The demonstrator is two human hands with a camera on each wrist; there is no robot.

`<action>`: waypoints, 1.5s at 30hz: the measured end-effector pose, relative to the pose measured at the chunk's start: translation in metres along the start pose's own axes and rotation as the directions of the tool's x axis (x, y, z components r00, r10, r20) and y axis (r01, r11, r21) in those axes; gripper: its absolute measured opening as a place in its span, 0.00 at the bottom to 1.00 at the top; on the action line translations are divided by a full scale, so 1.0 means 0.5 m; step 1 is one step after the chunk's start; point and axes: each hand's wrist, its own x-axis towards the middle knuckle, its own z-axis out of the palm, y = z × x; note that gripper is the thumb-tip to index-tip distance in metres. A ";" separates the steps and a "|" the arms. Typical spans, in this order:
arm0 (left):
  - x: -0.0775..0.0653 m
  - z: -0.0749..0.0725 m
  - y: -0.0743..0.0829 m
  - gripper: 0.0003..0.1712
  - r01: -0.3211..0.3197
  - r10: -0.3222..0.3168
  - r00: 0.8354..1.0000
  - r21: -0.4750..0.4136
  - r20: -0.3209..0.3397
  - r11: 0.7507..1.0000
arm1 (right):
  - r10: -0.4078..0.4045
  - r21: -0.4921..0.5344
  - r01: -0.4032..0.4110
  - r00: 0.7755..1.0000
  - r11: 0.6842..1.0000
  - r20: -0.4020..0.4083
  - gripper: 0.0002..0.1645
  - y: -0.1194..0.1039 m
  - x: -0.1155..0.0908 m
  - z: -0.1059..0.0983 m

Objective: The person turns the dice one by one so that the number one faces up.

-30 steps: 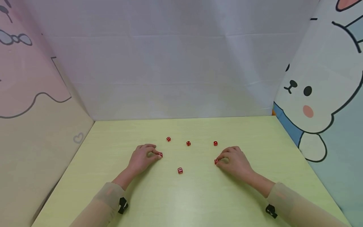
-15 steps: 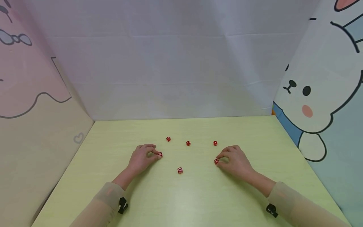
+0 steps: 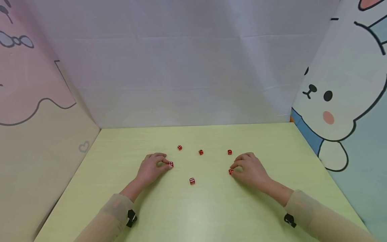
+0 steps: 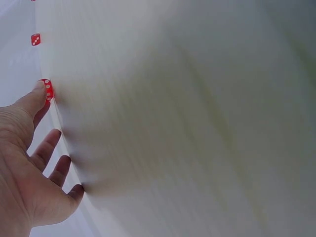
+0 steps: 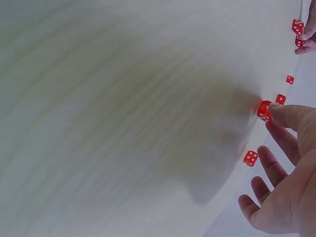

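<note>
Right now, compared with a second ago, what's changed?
Only the right hand shifted slightly, up in the head view, pinching the same red die. Nothing was newly gripped or released; the left hand and its die, and the four loose dice, stayed put.

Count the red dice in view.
6: one die pinched by the left hand, another die by the right hand, three dice farther back, a sixth die nearer the front.

Dice [image 3: 192,181] — glossy, smooth, plastic-looking; tabletop [image 3: 208,211] — smooth, faintly wood-grained, soft sheen; backdrop sheet [image 3: 187,64], creased, cloth-like, mostly matt.
</note>
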 end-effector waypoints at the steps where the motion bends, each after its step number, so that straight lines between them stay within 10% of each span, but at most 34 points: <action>1: 0.000 0.000 0.000 0.08 0.000 0.000 1.000 0.000 0.000 1.000 | -0.002 -0.005 0.002 1.000 1.000 0.001 0.07 0.000 0.001 0.000; 33: 0.003 -0.002 -0.001 0.08 0.009 -0.009 1.000 -0.003 0.000 1.000 | -0.042 -0.043 0.043 0.999 0.998 0.018 0.04 -0.005 0.007 0.000; 45: 0.000 -0.001 0.001 0.08 0.020 -0.020 1.000 -0.009 0.006 1.000 | 0.047 0.219 -0.035 0.998 0.975 -0.051 0.06 -0.001 -0.008 0.025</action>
